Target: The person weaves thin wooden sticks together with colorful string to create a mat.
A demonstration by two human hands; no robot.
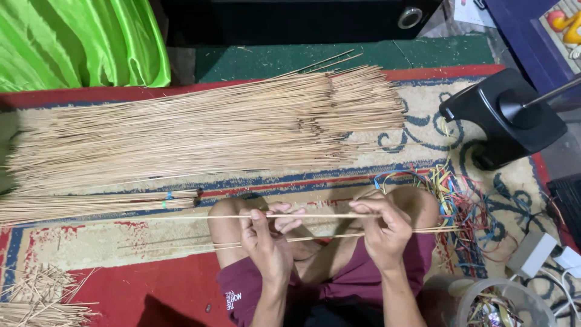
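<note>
My left hand (pixel 266 239) and my right hand (pixel 382 227) are both closed on one thin pale stick (pixel 321 215) held level above my knees. A few more thin sticks (pixel 436 229) lie across my lap just below it, running under both hands. A large loose heap of the same long sticks (pixel 200 127) is spread over the patterned carpet (pixel 91 242) ahead of me. A smaller bundle of sticks (pixel 91 204), tied with a coloured band, lies at the left between the heap and my knees.
A tangle of coloured strings (pixel 463 206) lies right of my knee. A black stand base (pixel 505 115) sits at the right, green fabric (pixel 78 39) at the top left, short stick offcuts (pixel 39 300) at the bottom left, a clear container (pixel 505 303) at the bottom right.
</note>
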